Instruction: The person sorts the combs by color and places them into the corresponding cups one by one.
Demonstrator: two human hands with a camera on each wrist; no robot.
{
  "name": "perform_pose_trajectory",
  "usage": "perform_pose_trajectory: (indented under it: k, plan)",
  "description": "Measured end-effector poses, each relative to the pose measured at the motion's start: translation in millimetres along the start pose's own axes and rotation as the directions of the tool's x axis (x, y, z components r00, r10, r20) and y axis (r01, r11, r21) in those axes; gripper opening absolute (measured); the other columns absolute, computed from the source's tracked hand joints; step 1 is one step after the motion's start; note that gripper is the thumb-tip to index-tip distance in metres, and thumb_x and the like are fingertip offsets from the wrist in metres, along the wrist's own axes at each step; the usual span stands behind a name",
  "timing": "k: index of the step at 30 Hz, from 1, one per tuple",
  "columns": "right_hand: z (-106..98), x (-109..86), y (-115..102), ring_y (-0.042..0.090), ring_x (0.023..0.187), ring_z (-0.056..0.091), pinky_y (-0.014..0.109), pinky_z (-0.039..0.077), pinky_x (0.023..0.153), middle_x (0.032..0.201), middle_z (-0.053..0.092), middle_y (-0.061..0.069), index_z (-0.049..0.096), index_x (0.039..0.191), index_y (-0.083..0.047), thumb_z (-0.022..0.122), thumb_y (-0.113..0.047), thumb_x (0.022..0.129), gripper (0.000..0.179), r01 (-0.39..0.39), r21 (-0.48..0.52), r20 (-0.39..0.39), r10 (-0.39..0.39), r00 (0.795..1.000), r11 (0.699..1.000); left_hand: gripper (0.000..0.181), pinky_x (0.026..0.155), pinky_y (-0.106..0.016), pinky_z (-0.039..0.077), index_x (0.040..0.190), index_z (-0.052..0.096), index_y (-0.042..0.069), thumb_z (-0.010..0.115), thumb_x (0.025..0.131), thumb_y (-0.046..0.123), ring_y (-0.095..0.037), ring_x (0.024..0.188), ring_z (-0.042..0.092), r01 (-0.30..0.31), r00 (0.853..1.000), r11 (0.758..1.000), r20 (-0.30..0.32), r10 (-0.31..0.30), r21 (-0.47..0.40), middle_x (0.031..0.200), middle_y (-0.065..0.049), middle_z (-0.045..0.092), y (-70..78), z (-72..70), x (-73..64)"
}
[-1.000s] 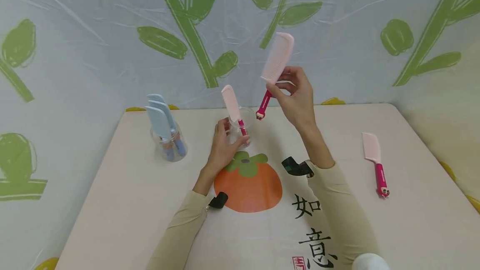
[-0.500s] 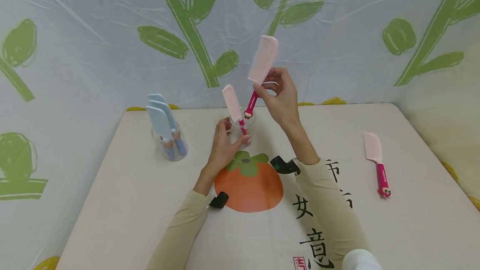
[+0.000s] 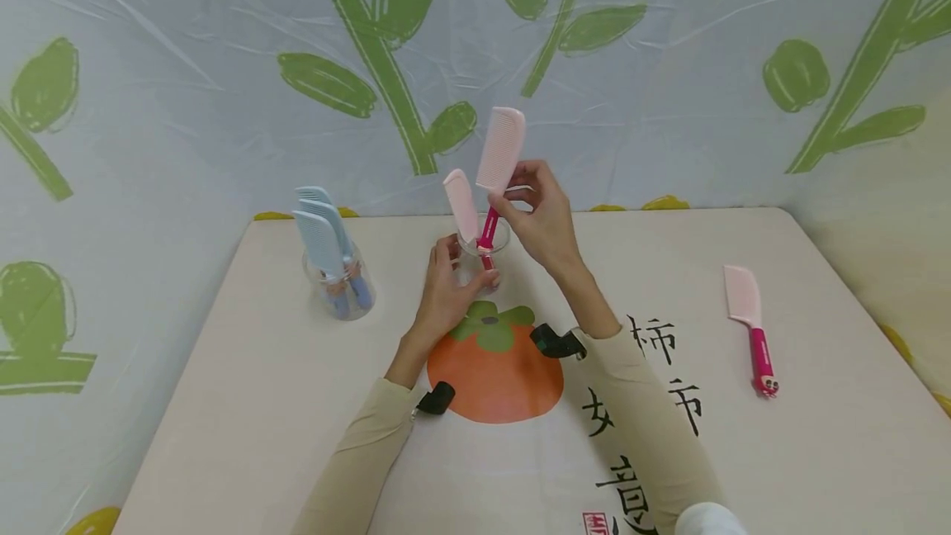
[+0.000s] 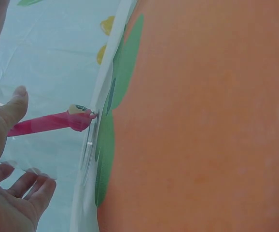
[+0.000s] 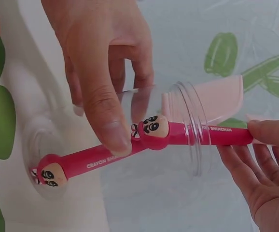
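Observation:
My left hand (image 3: 444,287) grips a clear jar (image 5: 197,166) near the middle of the table, thumb on the near side and fingers behind. One pink comb (image 3: 460,201) stands in this jar, its red character-tipped handle (image 5: 89,162) reaching the bottom. Above the jar my right hand (image 3: 545,217) pinches a second pink comb (image 3: 502,147) by the top of its handle, teeth part upward. Its character-shaped handle end is inside the jar mouth, seen through the wall in the right wrist view. In the left wrist view a red handle (image 4: 45,123) shows through the jar.
To the left stands another clear jar (image 3: 357,304) holding several light blue combs (image 3: 319,239). A third pink comb (image 3: 743,294) lies on the table at the right. The tabletop (image 3: 245,403) bears a printed persimmon and black characters; a leaf-patterned sheet (image 3: 186,106) hangs behind.
My right hand has moved left and down with its comb, from beside the jar to over it, and the handle end has entered the mouth. My left hand has stayed on the jar.

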State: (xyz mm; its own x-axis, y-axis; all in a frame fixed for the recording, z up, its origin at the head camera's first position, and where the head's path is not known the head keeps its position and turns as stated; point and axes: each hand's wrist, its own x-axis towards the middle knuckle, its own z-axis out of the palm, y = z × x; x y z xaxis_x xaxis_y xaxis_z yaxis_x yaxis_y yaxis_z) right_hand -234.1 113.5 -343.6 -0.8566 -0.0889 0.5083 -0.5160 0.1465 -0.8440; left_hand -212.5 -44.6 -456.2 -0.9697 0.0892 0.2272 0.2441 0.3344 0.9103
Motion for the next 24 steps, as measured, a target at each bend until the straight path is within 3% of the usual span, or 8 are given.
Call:
perform_pose_trajectory:
  k: [7,13,20,24]
  plan:
    - [1,-7.5,-7,0.044,0.100,0.064,0.017,0.055,0.081,0.114,0.059,0.032,0.049,0.122,0.017,0.070,0.014,0.088,0.040,-0.007,-0.028,0.046,0.008,0.999,1.000,0.076,0.107,-0.048,0.046,0.145,0.037,0.001,0.082,0.089,0.025,-0.034,0.127,0.048,0.003,1.000,1.000,-0.001,-0.003,0.004,0.140,-0.018,0.046,0.5,-0.7,0.1]
    - [-1,-11.9,-4,0.044,0.099,0.065,0.020,0.056,0.085,0.115,0.060,0.032,0.049,0.124,0.016,0.071,0.012,0.089,0.042,-0.020,-0.057,0.100,0.025,0.995,0.998,0.075,0.107,-0.049,0.047,0.145,0.037,0.002,0.082,0.089,0.025,-0.034,0.127,0.048,-0.002,1.000,1.000,0.002,0.002,0.008,0.141,-0.018,0.046,1.5,-1.2,0.4]
    - [-6,-10.7,30,0.039,0.100,0.066,0.022,0.057,0.086,0.114,0.063,0.027,0.053,0.127,0.010,0.074,0.004,0.091,0.041,-0.061,-0.065,0.137,0.070,0.988,0.996,0.074,0.106,-0.049,0.047,0.143,0.037,0.002,0.082,0.090,0.026,-0.035,0.127,0.049,-0.017,1.000,1.000,0.002,0.017,0.013,0.140,-0.017,0.046,-0.2,-1.1,1.1]
    - [-10,-11.0,33,0.030,0.095,0.069,0.025,0.058,0.085,0.106,0.069,0.019,0.062,0.119,0.005,0.076,-0.004,0.093,0.031,-0.043,-0.109,0.166,0.061,0.984,0.993,0.073,0.106,-0.050,0.046,0.143,0.037,0.003,0.082,0.090,0.026,-0.037,0.127,0.049,-0.022,1.000,1.000,0.000,0.022,0.016,0.139,-0.017,0.046,-0.3,-1.4,0.8]
